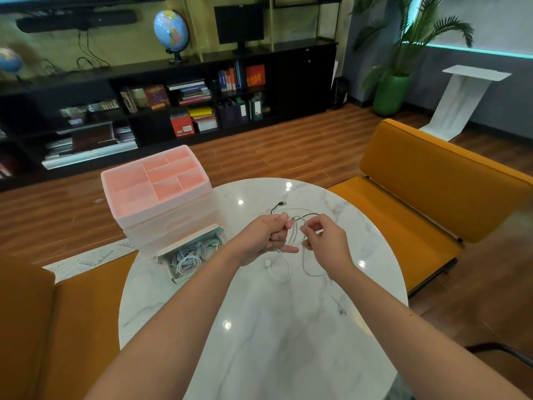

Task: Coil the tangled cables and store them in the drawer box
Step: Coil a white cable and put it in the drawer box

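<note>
A white cable (291, 238) is gathered into loops above the middle of the round marble surface (259, 327), held between both hands. The left hand (264, 239) has its fingers (278, 236) curled tight around the left side of the loops, with one finger stretched out beneath them towards 3 o'clock. The right hand (324, 241), just beside it at 3 o'clock, pinches a strand between thumb and forefinger, the remaining fingers loosely bent. A loose end with a white plug (268, 262) hangs below the left hand, and a slack loop trails down onto the surface under the right wrist. A thin black cable (277, 207) runs out from the bundle towards 12 o'clock, its plug lying on the marble; whether it is tangled into the white loops I cannot tell. Another small connector (342, 311) lies on the surface at 5 o'clock from the hands. At 9 o'clock an open drawer (173, 277) holds several coiled white cables (190, 255). It juts from the base of a translucent drawer box (161, 215) whose top tray, at 10 o'clock, is pink and divided into compartments. Orange seats (432, 183) stand around the surface.
</note>
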`<state>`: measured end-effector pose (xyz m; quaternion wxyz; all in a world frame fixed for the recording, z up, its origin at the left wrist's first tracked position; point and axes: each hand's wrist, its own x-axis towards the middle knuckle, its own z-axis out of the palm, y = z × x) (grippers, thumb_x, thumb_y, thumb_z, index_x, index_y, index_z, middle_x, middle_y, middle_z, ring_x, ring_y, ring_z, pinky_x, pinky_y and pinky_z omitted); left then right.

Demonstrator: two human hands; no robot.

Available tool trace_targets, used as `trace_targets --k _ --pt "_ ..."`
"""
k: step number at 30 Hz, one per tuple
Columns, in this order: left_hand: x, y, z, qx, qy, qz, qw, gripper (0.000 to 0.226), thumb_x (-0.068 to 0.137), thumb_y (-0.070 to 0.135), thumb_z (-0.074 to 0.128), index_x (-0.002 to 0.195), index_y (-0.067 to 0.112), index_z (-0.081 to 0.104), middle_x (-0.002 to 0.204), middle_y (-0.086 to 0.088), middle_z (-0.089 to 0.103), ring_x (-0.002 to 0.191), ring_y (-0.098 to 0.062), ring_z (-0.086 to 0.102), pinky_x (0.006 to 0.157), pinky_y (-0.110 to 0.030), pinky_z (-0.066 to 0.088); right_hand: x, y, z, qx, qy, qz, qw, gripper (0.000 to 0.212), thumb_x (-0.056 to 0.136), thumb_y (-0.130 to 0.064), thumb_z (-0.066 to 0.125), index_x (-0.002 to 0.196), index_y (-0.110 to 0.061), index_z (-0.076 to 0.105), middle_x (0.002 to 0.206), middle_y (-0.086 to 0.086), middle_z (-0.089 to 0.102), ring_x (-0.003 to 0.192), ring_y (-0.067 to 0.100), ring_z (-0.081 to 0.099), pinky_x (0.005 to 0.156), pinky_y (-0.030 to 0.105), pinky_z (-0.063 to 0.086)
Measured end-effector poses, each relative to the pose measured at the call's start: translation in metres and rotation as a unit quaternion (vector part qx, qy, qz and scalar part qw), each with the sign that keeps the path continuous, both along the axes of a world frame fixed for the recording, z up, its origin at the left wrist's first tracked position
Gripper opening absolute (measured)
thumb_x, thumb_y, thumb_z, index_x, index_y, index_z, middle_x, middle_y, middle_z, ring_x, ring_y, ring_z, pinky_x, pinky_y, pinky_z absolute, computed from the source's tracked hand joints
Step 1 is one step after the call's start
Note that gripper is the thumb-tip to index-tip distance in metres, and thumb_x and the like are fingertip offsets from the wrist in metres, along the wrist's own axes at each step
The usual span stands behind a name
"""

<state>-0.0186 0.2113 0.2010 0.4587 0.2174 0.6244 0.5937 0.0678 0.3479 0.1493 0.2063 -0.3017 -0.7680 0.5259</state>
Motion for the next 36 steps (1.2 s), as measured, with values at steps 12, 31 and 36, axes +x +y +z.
trace_targets --k 12,31,36 --pt "-0.006 0.013 -0.004 0.157 -0.124 0.189 0.961 0.033 0.107 0.032 0.032 0.118 0.006 0.048 0.117 -0.008 0.071 0.056 -0.013 0.060 0.103 -0.044 0.048 0.000 -0.017 -0.003 0.003 -0.073 0.064 0.995 0.016 0.098 -0.033 0.052 0.103 -0.020 0.061 0.083 -0.002 0.064 0.066 0.008 0.054 0.056 0.022 0.039" --pt "-0.008 0.018 -0.023 -0.047 0.210 0.174 0.961 0.038 0.107 0.039 0.023 0.131 0.023 0.048 0.105 0.011 0.073 0.087 -0.003 0.071 0.089 -0.023 0.038 0.022 -0.020 -0.004 0.077 -0.114 0.132 0.982 0.034 0.092 -0.050 0.054 0.074 -0.023 0.061 0.061 -0.007 0.050 0.057 0.011 0.045 0.056 0.029 0.035" --pt "-0.012 0.018 -0.024 -0.126 0.292 0.086 0.944 0.036 0.107 0.034 0.028 0.120 0.019 0.059 0.088 0.011 0.075 0.075 0.007 0.068 0.072 -0.015 0.042 0.014 -0.002 0.017 0.145 -0.091 0.167 0.971 0.020 0.092 -0.032 0.047 0.081 -0.021 0.060 0.083 -0.005 0.056 0.079 0.016 0.054 0.070 0.036 0.046"
